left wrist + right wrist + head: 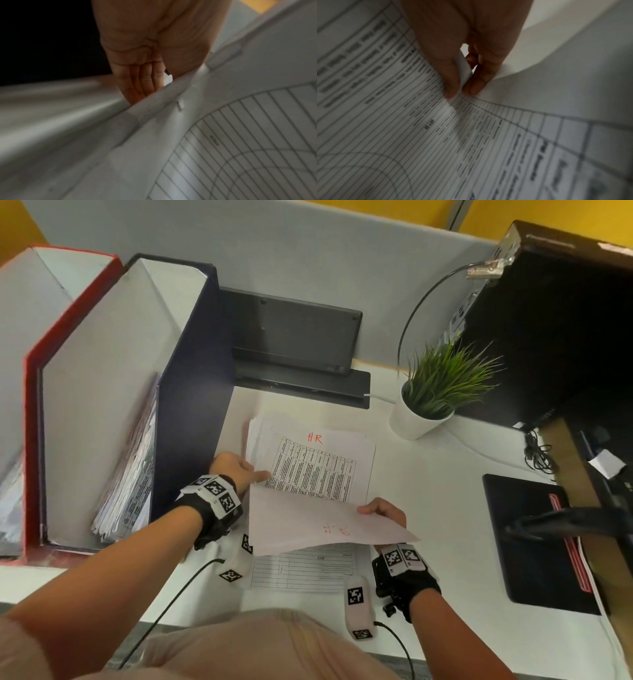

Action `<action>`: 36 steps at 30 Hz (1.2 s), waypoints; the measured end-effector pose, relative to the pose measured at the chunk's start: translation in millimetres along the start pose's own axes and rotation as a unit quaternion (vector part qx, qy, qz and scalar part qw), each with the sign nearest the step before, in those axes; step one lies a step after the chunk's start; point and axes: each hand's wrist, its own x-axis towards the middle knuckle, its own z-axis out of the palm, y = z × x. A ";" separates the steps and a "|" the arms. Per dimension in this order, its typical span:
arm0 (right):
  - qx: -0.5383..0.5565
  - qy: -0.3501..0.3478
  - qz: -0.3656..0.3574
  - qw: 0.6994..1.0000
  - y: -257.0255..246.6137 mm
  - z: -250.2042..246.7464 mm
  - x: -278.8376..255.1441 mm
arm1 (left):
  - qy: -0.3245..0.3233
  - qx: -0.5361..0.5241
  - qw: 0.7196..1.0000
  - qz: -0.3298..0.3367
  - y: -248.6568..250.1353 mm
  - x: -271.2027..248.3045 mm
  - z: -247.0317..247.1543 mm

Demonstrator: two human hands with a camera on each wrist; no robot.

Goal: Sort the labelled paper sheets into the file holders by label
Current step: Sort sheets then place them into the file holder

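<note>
Pinching a lifted sheet (318,522), the right hand (385,513) faces the potted plant (431,392); left hand (236,469) flat on the stack (356,477).

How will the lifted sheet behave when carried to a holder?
Probably floppy: the lifted sheet already curves between the left hand and right hand. Likely light, since a fingertip pinch holds it.
</note>
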 end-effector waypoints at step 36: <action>-0.327 -0.008 -0.217 0.920 -3.0 1.3 -7.1 | -0.086 -0.413 0.903 0.077 -9.0 -25.9 7.6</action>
